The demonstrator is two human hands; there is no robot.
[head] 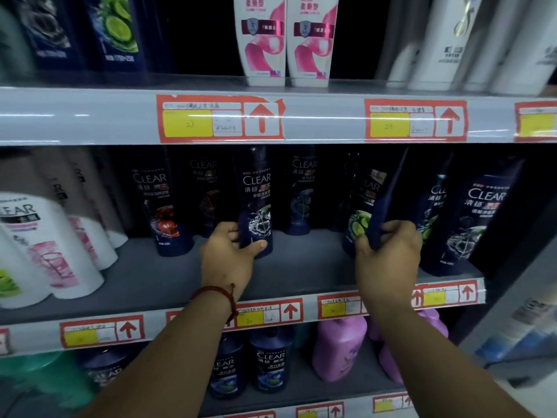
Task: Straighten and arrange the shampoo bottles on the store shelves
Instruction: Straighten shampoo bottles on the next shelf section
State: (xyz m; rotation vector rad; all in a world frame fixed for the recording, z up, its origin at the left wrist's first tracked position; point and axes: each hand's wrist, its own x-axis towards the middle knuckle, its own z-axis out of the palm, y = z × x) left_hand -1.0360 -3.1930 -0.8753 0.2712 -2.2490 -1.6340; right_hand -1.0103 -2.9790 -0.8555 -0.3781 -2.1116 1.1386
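Here, on the middle shelf (pixel 301 267), your left hand (pixel 229 254) curls round an upright Clear bottle (pixel 256 203); your right hand (pixel 388 257) grips a tilted dark bottle (pixel 387 194), turned edge-on, near its base.

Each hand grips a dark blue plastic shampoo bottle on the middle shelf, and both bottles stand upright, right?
Not both. In the head view the left hand grips an upright dark blue plastic shampoo bottle, but the right hand grips a leaning dark blue bottle.
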